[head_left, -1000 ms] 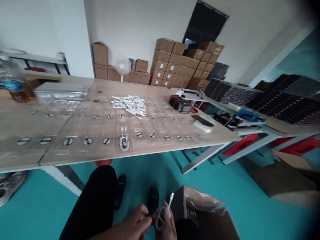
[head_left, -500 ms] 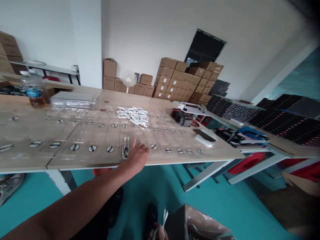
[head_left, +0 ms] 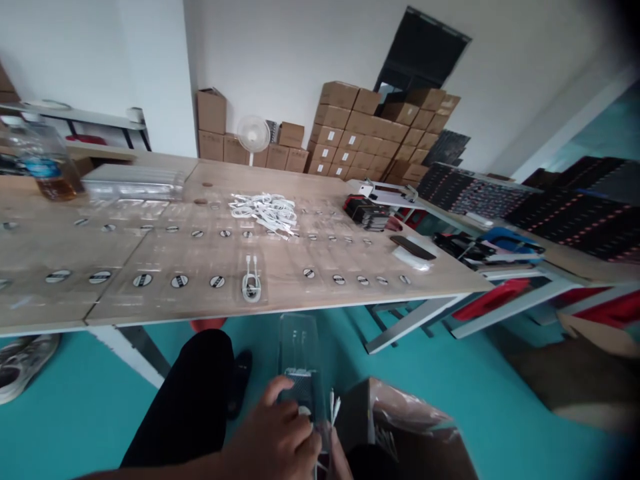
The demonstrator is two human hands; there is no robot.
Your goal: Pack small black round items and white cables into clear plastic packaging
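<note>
My left hand point(head_left: 277, 437) is low in the view above my lap, fingers curled round a clear plastic sleeve point(head_left: 299, 357) that stands upright from it. My right hand point(head_left: 340, 463) is mostly cut off by the bottom edge; it holds a coiled white cable point(head_left: 333, 407) whose two plug ends stick up beside the sleeve. On the wooden table point(head_left: 280, 297) lie rows of clear sleeves with round labels point(head_left: 143, 280), one of them holding a coiled cable point(head_left: 251, 280). A heap of loose white cables point(head_left: 263, 210) lies further back.
An open cardboard box with a plastic liner point(head_left: 405, 427) stands by my right knee. A bottle point(head_left: 43, 163) and a stack of clear sleeves point(head_left: 133, 183) sit at the table's far left. Stacked cartons point(head_left: 380, 133) and a small fan point(head_left: 253, 133) line the wall. Black trays point(head_left: 565, 213) cover tables at right.
My left hand has drawn back from the table's front row to my lap, bringing a clear sleeve with it. One spot in that row is now bare. The camera tilted slightly down.
</note>
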